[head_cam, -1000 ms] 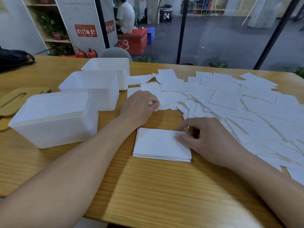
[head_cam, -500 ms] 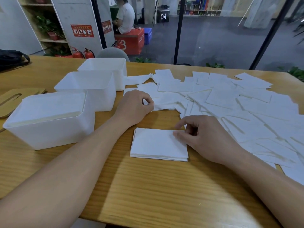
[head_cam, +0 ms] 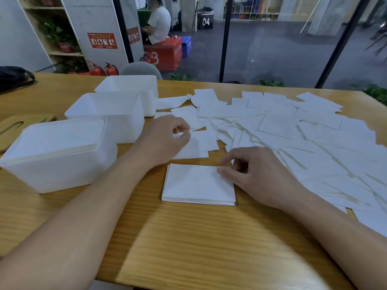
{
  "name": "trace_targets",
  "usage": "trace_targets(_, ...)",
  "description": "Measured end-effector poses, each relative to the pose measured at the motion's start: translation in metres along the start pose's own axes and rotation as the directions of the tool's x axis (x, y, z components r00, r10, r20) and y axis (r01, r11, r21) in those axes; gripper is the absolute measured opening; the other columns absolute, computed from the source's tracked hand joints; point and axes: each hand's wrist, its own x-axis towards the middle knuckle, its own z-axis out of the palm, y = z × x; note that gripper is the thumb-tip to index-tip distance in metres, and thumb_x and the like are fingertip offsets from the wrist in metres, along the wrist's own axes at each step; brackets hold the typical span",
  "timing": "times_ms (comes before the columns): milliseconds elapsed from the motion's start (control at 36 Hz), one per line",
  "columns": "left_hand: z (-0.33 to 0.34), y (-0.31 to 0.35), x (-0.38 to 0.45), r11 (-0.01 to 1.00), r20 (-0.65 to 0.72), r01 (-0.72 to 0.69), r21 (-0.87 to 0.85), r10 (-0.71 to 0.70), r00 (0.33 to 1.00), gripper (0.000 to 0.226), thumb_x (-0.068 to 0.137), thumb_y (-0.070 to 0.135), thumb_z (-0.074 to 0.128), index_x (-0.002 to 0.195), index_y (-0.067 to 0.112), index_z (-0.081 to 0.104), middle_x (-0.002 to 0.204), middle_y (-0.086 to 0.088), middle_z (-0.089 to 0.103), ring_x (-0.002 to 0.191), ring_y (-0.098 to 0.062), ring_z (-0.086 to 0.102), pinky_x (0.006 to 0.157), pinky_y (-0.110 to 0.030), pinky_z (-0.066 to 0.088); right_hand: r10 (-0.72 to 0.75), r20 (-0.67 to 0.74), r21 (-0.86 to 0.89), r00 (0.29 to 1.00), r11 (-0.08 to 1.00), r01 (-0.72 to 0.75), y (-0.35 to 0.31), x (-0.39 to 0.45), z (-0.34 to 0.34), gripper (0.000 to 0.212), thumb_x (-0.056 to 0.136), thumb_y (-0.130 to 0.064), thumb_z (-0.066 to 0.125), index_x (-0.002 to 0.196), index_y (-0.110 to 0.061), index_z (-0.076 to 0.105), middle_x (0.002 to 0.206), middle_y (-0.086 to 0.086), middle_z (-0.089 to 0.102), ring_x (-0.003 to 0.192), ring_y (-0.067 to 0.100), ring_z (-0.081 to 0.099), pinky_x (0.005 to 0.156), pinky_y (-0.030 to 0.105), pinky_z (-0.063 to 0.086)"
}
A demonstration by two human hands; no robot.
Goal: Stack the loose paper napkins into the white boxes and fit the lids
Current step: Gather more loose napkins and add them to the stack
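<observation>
A neat stack of napkins (head_cam: 196, 185) lies on the wooden table in front of me. My left hand (head_cam: 163, 141) is just behind it and pinches the corner of a loose napkin (head_cam: 199, 145) between thumb and fingertips. My right hand (head_cam: 259, 176) rests at the stack's right edge with its thumb on the top sheet and its fingers loosely curled. Several loose napkins (head_cam: 282, 126) cover the right half of the table. Three white boxes stand in a row at the left. The near box (head_cam: 58, 176) is filled with napkins; the middle box (head_cam: 125, 128) and far box (head_cam: 151, 101) stand open.
Wooden lids (head_cam: 12, 127) lie flat at the far left beside the near box. A black bag (head_cam: 14, 77) sits at the back left corner of the table. Bare table (head_cam: 188, 248) lies between me and the stack. A person sits in the background beyond the glass.
My left hand has pinched a napkin at the pile's edge and drawn it toward the stack. The right hand has stayed at the stack's edge.
</observation>
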Motion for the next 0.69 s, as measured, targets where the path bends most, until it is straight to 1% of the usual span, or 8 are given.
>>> trace_targets(56,0.008,0.002,0.002,0.996,0.071,0.009,0.087,-0.015,0.997,0.044,0.104,0.057,0.063,0.143,0.036,0.065,0.14,0.015,0.065,0.132,-0.012,0.054,0.112,-0.043,0.049,-0.002,-0.005,-0.004,1.0,1.0,0.002,0.0,0.0,0.0,0.008,0.094,-0.046,0.081,0.093,-0.039,0.077,0.072,-0.011,0.067,0.066,0.009,0.062,0.062,0.021,0.049)
trace_targets(111,0.012,0.003,0.004,0.988,0.121,0.034,0.148,-0.052,0.991,0.056,0.104,0.062,0.061,0.152,0.035,0.059,0.149,0.01,0.06,0.142,-0.021,0.047,0.117,-0.047,0.043,-0.001,-0.008,-0.012,1.0,1.0,0.001,0.0,0.0,-0.001,0.008,0.094,-0.046,0.081,0.093,-0.039,0.077,0.073,-0.011,0.067,0.067,0.01,0.063,0.063,0.021,0.049)
trace_targets(167,0.014,0.004,0.004,0.987,0.126,0.055,0.153,-0.075,0.989,0.057,0.104,0.063,0.06,0.154,0.036,0.056,0.149,0.007,0.058,0.142,-0.025,0.044,0.119,-0.051,0.04,0.002,-0.01,-0.014,1.0,1.0,-0.002,0.0,0.001,0.0,0.008,0.094,-0.046,0.081,0.093,-0.039,0.078,0.073,-0.012,0.067,0.068,0.009,0.063,0.064,0.021,0.049)
trace_targets(278,0.014,0.008,0.004,0.992,0.105,0.083,0.091,-0.092,0.99,0.052,0.102,0.061,0.065,0.15,0.042,0.058,0.134,0.011,0.058,0.138,-0.023,0.042,0.12,-0.055,0.037,0.008,-0.004,-0.008,1.0,1.0,-0.008,0.0,0.001,0.0,0.008,0.094,-0.046,0.081,0.093,-0.039,0.077,0.074,-0.011,0.068,0.067,0.009,0.062,0.063,0.021,0.049)
trace_targets(389,0.013,0.009,0.004,0.994,0.077,0.108,0.0,-0.107,0.991,0.043,0.097,0.056,0.075,0.138,0.045,0.065,0.126,0.014,0.056,0.13,-0.017,0.043,0.116,-0.05,0.038,0.001,-0.009,-0.007,1.0,1.0,-0.001,-0.001,0.001,0.0,0.007,0.094,-0.045,0.081,0.091,-0.039,0.078,0.073,-0.01,0.067,0.066,0.009,0.061,0.063,0.018,0.047)
trace_targets(528,0.017,0.012,0.004,0.998,-0.013,0.023,-0.06,-0.024,1.0,0.021,0.099,0.041,0.078,0.118,0.041,0.07,0.121,0.018,0.062,0.124,-0.014,0.049,0.11,-0.043,0.043,0.011,-0.031,0.0,0.999,1.0,-0.011,-0.004,0.001,-0.001,0.007,0.095,-0.044,0.081,0.092,-0.039,0.077,0.074,-0.009,0.067,0.065,0.009,0.06,0.063,0.018,0.048)
trace_targets(611,0.019,0.013,0.002,0.99,-0.035,-0.001,-0.141,-0.004,0.999,0.024,0.096,0.031,0.08,0.113,0.042,0.067,0.112,0.024,0.066,0.111,-0.005,0.058,0.095,-0.029,0.051,0.008,-0.049,0.012,0.999,1.0,-0.007,-0.006,0.0,-0.003,0.006,0.096,-0.044,0.081,0.094,-0.039,0.077,0.074,-0.008,0.068,0.064,0.008,0.06,0.062,0.016,0.046)
trace_targets(694,0.017,0.014,0.0,0.988,-0.062,-0.031,-0.153,0.022,0.998,0.033,0.095,0.031,0.081,0.118,0.048,0.064,0.109,0.024,0.065,0.108,-0.001,0.06,0.081,-0.017,0.046,0.01,-0.096,0.038,0.995,0.999,-0.006,-0.008,0.0,-0.004,0.006,0.096,-0.045,0.08,0.099,-0.041,0.077,0.076,-0.01,0.069,0.063,0.008,0.059,0.062,0.016,0.045)
